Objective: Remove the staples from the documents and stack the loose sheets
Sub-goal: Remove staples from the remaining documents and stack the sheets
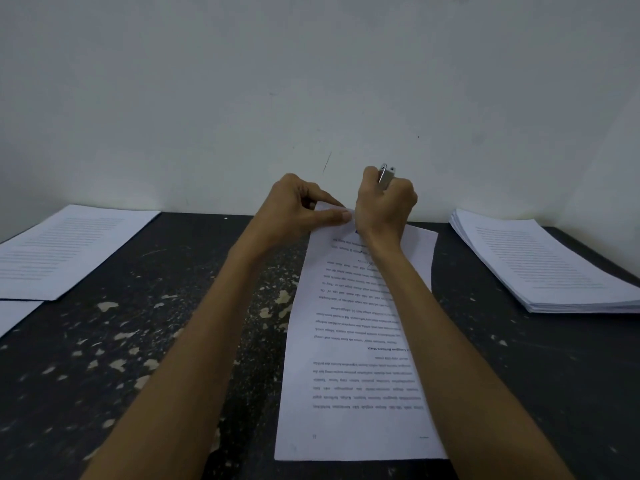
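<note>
Head camera: thumb and forefinger of the left hand (298, 209) pinched the far corner of the document (360, 341) lying on the table (138, 341). Just beside that corner, the right hand (384, 209) clenched a metal tool (386, 174). A hard yank could have torn that corner; the staple was hidden.

No legible text on the document (349, 393)

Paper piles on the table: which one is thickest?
The right-hand stack; its many layered sheet edges show, while the left pile and the centre document lie nearly flat.
</note>
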